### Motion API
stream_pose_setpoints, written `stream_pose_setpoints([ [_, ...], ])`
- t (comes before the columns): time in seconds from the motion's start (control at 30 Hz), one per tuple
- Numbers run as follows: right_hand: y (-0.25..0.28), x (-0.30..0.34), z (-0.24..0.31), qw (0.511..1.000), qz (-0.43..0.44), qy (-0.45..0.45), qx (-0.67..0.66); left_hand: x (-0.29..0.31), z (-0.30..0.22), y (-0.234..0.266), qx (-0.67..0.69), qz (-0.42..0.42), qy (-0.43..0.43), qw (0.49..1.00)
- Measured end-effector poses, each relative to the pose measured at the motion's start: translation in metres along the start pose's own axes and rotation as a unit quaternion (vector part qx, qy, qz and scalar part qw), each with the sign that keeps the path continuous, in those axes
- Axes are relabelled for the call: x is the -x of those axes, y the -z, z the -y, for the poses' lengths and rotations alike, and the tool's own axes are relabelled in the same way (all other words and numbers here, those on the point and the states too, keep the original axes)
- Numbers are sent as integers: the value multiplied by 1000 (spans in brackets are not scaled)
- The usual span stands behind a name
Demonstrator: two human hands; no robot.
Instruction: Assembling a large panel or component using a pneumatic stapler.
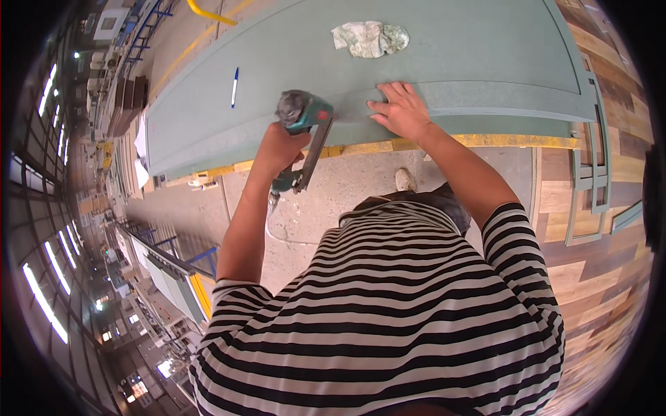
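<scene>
My left hand [279, 150] is wrapped round the grip of a green pneumatic nail gun [318, 116], which has a dark wrapped top and a slanting magazine. The nail gun is over the near edge of a large grey-green panel [291, 41]; whether its nose touches the panel I cannot tell. To the right of it, my right hand [402, 111] rests with fingers spread on a long grey-green strip [499, 97] along the panel's near side. A crumpled white cloth [371, 39] lies beyond that hand. Left of the nail gun, a blue and white pen [234, 88] lies on the panel.
A yellow edge [485, 141] runs below the panel on my side. A pale air hose [291, 240] hangs from the nail gun toward the concrete floor. Grey-green frame pieces [593, 166] stand at the right by wood-patterned boards [562, 277]. Stacked panels [163, 277] are at the left.
</scene>
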State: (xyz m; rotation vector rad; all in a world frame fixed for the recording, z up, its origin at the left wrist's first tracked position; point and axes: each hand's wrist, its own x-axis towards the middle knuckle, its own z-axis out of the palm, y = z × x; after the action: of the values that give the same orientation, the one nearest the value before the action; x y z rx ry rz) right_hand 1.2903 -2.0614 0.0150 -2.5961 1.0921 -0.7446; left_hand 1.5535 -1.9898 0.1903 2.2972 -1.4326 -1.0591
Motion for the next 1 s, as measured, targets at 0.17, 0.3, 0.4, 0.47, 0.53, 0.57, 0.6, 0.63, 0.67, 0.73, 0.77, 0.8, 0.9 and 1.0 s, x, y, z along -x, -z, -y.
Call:
stream_pose_setpoints([
  [0.17, -1, 1, -2, 999, -30, 10, -14, -17, 1, 32, 95, -27, 11, 995],
  [0.3, -2, 1, -4, 999, -35, 21, -3, -25, -10, 25, 72, -17, -3, 997],
  [0.4, -4, 0, -4, 999, -27, 22, -3, -31, -10, 12, 58, 27, -14, 998],
  [0.47, -5, -1, -4, 999, -34, 20, -6, -36, -10, 5, 51, 30, -18, 998],
  [0.53, -6, -1, -4, 999, -42, 19, -10, -37, -10, 2, 45, 33, -21, 998],
  [0.57, -6, -1, -4, 999, -41, 19, -9, -38, -12, 2, 36, 32, -16, 999],
  [0.6, -7, -1, -4, 999, -41, 20, -7, -38, -14, 1, 26, 30, -11, 999],
  [0.63, -6, -1, -5, 999, -41, 18, -7, -40, -13, 0, 25, 32, -12, 999],
  [0.67, -6, 0, -4, 999, -36, 14, -11, -40, -11, -1, 33, 31, -15, 999],
  [0.73, -6, -2, -4, 999, -30, 10, -16, -41, -9, -1, 39, 31, -18, 999],
  [0.77, -6, -2, -4, 999, -32, 10, -16, -40, -11, -2, 32, 28, -23, 999],
  [0.8, -6, -1, -4, 999, -33, 11, -16, -38, -14, -3, 25, 24, -29, 999],
  [0.9, -5, -2, -4, 999, -40, 15, -17, -34, -19, -4, -9, 12, -35, 999],
  [1.0, -1, 0, -5, 1000, -6, -4, -18, -36, -22, -4, -43, 11, -15, 999],
])
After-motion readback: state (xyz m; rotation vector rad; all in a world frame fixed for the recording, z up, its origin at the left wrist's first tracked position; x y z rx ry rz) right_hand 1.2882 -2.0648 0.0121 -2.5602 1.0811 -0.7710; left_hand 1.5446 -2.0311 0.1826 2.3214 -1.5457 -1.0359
